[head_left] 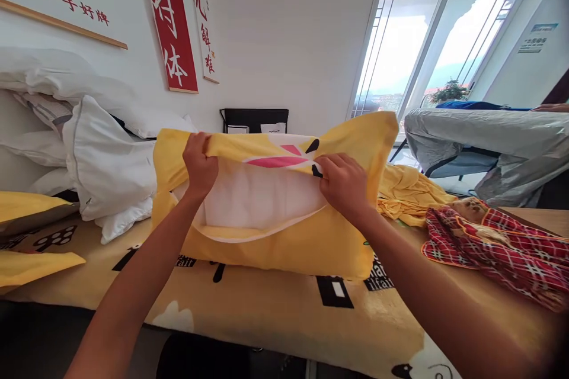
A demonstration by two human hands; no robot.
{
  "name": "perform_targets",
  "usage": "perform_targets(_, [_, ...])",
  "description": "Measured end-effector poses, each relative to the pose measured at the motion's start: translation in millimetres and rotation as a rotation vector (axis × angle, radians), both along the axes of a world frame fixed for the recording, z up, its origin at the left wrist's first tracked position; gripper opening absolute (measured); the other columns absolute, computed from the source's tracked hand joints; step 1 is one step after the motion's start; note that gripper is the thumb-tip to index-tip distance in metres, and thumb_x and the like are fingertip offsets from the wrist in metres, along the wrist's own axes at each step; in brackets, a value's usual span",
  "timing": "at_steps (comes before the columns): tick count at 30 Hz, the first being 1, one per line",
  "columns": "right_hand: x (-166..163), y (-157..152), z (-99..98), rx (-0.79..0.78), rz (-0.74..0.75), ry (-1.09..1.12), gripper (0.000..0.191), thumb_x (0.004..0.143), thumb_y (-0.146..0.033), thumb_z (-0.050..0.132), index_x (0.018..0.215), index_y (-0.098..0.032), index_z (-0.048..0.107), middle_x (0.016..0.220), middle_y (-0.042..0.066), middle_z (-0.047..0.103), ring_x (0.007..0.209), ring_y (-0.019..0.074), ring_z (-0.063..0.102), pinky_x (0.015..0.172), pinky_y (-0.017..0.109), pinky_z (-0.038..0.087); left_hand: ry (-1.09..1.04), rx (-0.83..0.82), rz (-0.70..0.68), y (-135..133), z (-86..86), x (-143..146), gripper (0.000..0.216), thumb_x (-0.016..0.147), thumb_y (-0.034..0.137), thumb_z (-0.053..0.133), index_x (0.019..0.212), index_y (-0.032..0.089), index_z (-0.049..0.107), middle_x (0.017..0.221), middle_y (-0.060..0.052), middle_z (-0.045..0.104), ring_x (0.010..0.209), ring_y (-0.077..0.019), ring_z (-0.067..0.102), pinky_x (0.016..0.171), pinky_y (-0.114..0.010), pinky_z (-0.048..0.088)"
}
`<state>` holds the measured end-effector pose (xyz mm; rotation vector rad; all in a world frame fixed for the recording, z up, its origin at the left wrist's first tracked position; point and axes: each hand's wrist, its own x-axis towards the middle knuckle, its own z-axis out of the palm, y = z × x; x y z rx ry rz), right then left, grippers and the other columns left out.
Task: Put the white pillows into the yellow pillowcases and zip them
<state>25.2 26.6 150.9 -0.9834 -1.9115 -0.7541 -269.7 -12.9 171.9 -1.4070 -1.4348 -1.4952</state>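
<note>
your left hand [200,163] and right hand [343,182], set apart, clamp the yellow pillowcase [284,256] along its gaping opening; a white pillow [262,196] shows inside.

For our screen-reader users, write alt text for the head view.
A person's left hand and right hand grip the upper edge of the opening in a yellow pillowcase, with a white pillow showing inside. Beneath lies a patterned tan cloth; white pillows are heaped at left, red plaid fabric lies at right.
</note>
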Motion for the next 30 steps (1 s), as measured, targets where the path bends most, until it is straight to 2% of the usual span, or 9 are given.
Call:
perform_targets(4, [-1, -20, 28.9, -0.072, 0.072, 0.210, 0.030, 0.071, -0.014, 0.049, 0.096, -0.019, 0.066, 0.087, 0.007, 0.068, 0.084, 0.0227, 0.057, 0.070, 0.031, 0.040, -0.070, 0.245, -0.089, -16, 26.2, 7, 0.019, 0.072, 0.006, 0.047, 0.079, 0.021, 0.056, 0.080, -0.001, 0.053, 0.075, -0.0135, 0.052, 0.068, -0.029, 0.044])
perform_targets(7, [-3, -24, 32.2, -0.245, 0.088, 0.205, 0.040, 0.066, -0.018, 0.054, 0.104, -0.022, 0.066, 0.082, 0.004, 0.067, 0.073, 0.0212, 0.057, 0.063, 0.029, 0.038, -0.054, 0.174, -0.169, -26, 25.0, 13, 0.014, 0.069, 0.008, 0.052, 0.075, 0.020, 0.057, 0.072, 0.001, 0.051, 0.066, -0.0116, 0.048, 0.059, -0.027, 0.039])
perform_targets(11, [-12, -22, 7.8, -0.429, 0.137, 0.105, 0.039, 0.063, -0.013, 0.047, 0.093, -0.023, 0.070, 0.067, 0.001, 0.065, 0.060, 0.0180, 0.053, 0.057, 0.027, 0.033, -0.056, -0.083, -0.254, -32, -5.5, 23, 0.015, 0.065, 0.008, 0.054, 0.073, 0.021, 0.056, 0.064, 0.004, 0.053, 0.059, -0.0106, 0.047, 0.054, -0.026, 0.038])
perform_targets(15, [-18, -20, -17.7, -0.408, 0.201, 0.199, 0.036, 0.061, -0.013, 0.042, 0.081, -0.022, 0.072, 0.063, 0.002, 0.066, 0.058, 0.0170, 0.054, 0.058, 0.026, 0.036, 0.028, -0.160, -0.194, -30, -49.6, 23, 0.011, 0.066, 0.011, 0.055, 0.073, 0.019, 0.057, 0.065, 0.002, 0.051, 0.060, -0.0119, 0.047, 0.056, -0.026, 0.037])
perform_targets(19, [-20, -15, -25.1, -0.347, 0.271, 0.307, 0.044, 0.059, -0.013, 0.042, 0.087, -0.023, 0.074, 0.072, 0.001, 0.070, 0.063, 0.0175, 0.059, 0.061, 0.026, 0.041, 0.328, 0.037, -0.070, -41, -81.3, 32, 0.016, 0.073, 0.014, 0.058, 0.088, 0.019, 0.060, 0.080, -0.005, 0.056, 0.079, -0.0195, 0.054, 0.071, -0.033, 0.041])
perform_targets(22, [-23, -12, -25.1, -0.302, 0.308, 0.308, 0.045, 0.059, -0.012, 0.042, 0.087, -0.024, 0.074, 0.072, 0.001, 0.071, 0.063, 0.0176, 0.061, 0.060, 0.026, 0.042, 0.744, 0.208, -0.234, -56, -93.0, 62, 0.015, 0.079, 0.015, 0.057, 0.094, 0.019, 0.058, 0.085, -0.006, 0.058, 0.083, -0.0196, 0.055, 0.076, -0.034, 0.041])
perform_targets(25, [-24, -12, -24.8, -0.252, 0.377, 0.306, 0.046, 0.060, -0.011, 0.042, 0.089, -0.024, 0.075, 0.076, 0.001, 0.071, 0.067, 0.0166, 0.061, 0.061, 0.025, 0.043, 0.927, -0.117, -0.424, -53, -95.5, 103, 0.014, 0.086, 0.012, 0.045, 0.091, 0.017, 0.057, 0.084, -0.006, 0.060, 0.081, -0.0176, 0.056, 0.074, -0.030, 0.043])
perform_targets(27, [-22, -12, -24.6, -0.227, 0.402, 0.292, 0.047, 0.061, -0.009, 0.042, 0.091, -0.024, 0.075, 0.073, 0.001, 0.068, 0.067, 0.0155, 0.059, 0.060, 0.025, 0.042, 0.797, -0.349, -0.415, -37, -94.3, 126, 0.023, 0.089, 0.013, 0.039, 0.104, 0.014, 0.056, 0.103, -0.011, 0.061, 0.097, -0.0215, 0.057, 0.083, -0.033, 0.045])
perform_targets(30, [-16, -8, -24.7, -0.181, 0.355, 0.235, 0.045, 0.064, -0.009, 0.042, 0.091, -0.025, 0.076, 0.067, 0.001, 0.060, 0.065, 0.0152, 0.055, 0.058, 0.026, 0.039, 0.694, -0.520, -0.429, -8, -96.6, 149, 0.038, 0.091, 0.025, 0.039, 0.126, 0.010, 0.046, 0.129, -0.016, 0.052, 0.120, -0.0270, 0.047, 0.098, -0.039, 0.040])
